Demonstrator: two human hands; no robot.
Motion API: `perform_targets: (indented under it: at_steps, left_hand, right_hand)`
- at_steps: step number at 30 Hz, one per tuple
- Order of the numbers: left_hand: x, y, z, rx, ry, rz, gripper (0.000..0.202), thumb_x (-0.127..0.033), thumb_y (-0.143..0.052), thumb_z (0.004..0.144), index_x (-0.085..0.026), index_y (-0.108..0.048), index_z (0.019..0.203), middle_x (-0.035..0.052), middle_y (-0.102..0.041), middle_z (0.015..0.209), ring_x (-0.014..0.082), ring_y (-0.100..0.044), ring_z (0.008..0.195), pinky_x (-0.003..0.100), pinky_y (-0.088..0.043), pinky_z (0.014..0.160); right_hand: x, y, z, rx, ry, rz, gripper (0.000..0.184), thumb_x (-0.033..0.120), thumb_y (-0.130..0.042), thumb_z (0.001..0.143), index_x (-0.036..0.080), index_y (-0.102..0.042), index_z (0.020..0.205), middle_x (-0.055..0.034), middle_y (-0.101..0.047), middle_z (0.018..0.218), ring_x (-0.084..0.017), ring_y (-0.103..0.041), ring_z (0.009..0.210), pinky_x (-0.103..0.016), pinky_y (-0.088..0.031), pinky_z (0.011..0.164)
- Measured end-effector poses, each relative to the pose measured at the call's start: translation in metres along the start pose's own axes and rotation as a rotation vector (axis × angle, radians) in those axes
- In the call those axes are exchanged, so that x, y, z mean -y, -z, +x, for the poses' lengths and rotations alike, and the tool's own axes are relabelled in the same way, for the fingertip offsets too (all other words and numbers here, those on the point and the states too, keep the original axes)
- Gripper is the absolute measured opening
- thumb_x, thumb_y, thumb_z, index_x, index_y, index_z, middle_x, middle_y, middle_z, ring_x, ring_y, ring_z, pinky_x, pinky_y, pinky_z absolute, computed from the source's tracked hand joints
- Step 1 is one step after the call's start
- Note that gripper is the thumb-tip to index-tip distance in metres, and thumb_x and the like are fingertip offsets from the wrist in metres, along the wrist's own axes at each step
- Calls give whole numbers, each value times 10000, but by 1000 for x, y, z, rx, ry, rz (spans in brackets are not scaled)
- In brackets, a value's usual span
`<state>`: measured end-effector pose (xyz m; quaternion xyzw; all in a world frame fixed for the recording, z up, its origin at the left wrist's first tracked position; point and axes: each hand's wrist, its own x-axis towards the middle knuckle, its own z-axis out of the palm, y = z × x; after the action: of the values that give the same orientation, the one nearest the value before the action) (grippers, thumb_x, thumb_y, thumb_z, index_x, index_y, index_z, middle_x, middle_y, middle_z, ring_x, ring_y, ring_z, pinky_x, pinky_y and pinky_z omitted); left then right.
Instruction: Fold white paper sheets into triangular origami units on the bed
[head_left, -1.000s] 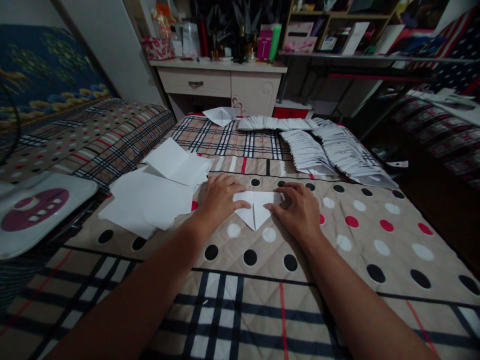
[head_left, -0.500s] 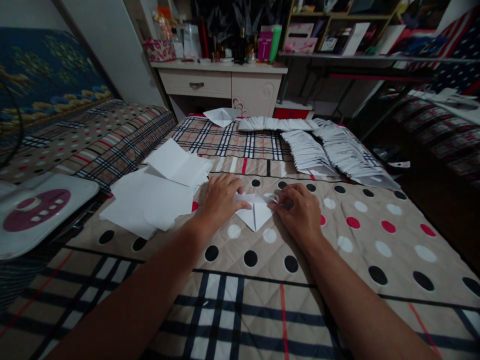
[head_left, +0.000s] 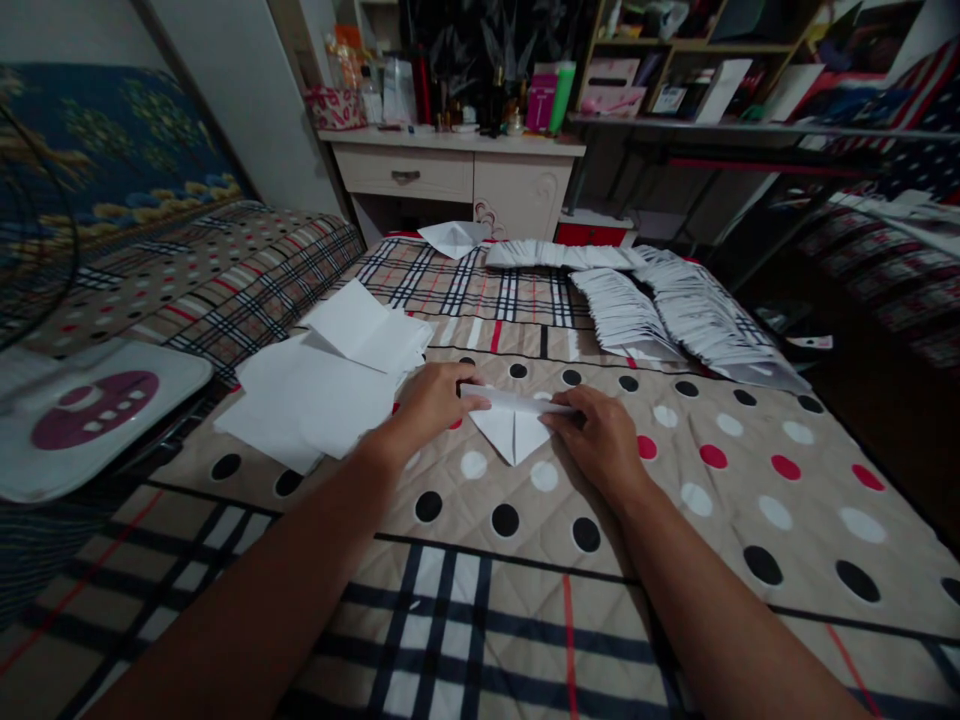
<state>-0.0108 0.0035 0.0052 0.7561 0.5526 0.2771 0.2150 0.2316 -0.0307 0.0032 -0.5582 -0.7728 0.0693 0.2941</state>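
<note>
A small sheet of white paper (head_left: 513,430), folded so that a point faces me, lies on the patterned bedspread (head_left: 480,545) in front of me. My left hand (head_left: 436,402) pinches its left end between thumb and fingers. At the right end, my right hand (head_left: 600,425) grips the paper the same way. A folded strip runs straight along the far edge between both hands, and a crease goes down the middle to the point. Left of my left hand is a loose pile of white sheets (head_left: 337,395), the topmost one creased and partly raised.
Rows of folded white papers (head_left: 697,305) stand packed at the far right of the bed. One creased paper (head_left: 454,238) lies at the far edge. A white folding table (head_left: 172,378) is at the left. Behind the bed stands a dresser (head_left: 442,180) crowded with bottles.
The strip at the paper's far edge now lies straighter between my hands. My left fingers have drawn in lower around the left end. The whole view has shifted slightly.
</note>
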Motion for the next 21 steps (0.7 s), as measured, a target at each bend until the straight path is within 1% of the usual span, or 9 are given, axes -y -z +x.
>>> perform_targets:
  at_steps: [2,4,6,9,12,15,18,21]
  left_hand:
    - [6,5,1,20,68,-106,172,-267,-746,718,-202,-715,874,5,-705,808,152,-612,706,278,-444,646]
    - [9,9,3,16,78,-166,131,-220,-728,711,-185,-717,837,3,-690,765,137,-596,687,263,-446,638]
    - [9,12,4,5,84,-224,111,-207,-728,695,-170,-708,797,0,-671,729,125,-578,668,253,-452,633]
    - [8,17,4,12,112,-350,157,-202,-747,659,-152,-687,795,3,-657,725,113,-570,662,243,-474,636]
    - [9,21,4,50,109,-455,237,-179,-758,634,-144,-669,851,13,-665,790,102,-576,679,241,-497,654]
    - [12,25,4,79,113,-497,242,-159,-747,650,-146,-651,871,18,-668,836,90,-583,681,239,-506,661]
    - [16,28,3,83,125,-512,225,-141,-744,655,-149,-626,847,11,-661,824,91,-596,683,240,-511,663]
    - [19,29,4,113,100,-502,215,-145,-741,659,-156,-625,839,12,-664,821,100,-605,695,243,-511,654]
  right_hand:
    - [0,1,0,-5,-14,-2,79,239,-649,798,189,-700,833,-49,-694,796,-207,-618,726,-307,-408,639]
    - [-1,1,0,-12,-15,-2,87,241,-652,791,190,-702,841,-49,-699,798,-209,-624,726,-308,-414,640]
    - [-1,0,-1,-22,-12,1,95,248,-649,788,192,-703,843,-49,-699,795,-211,-629,728,-311,-421,646]
    - [-1,0,-1,-20,-18,13,104,263,-636,793,193,-702,833,-49,-696,786,-213,-629,726,-313,-426,646]
    - [-1,0,-1,-13,-28,15,105,266,-639,791,190,-699,832,-49,-696,789,-213,-628,726,-312,-427,646]
    - [-1,0,-1,-19,-35,3,101,265,-650,785,190,-697,834,-47,-695,788,-212,-628,722,-307,-422,641]
    - [-2,-1,-1,-24,-27,9,98,266,-649,788,193,-697,833,-44,-693,789,-209,-630,729,-304,-421,645]
    - [-3,-1,-1,-13,-23,10,98,266,-638,790,198,-696,830,-36,-685,771,-203,-621,712,-301,-413,633]
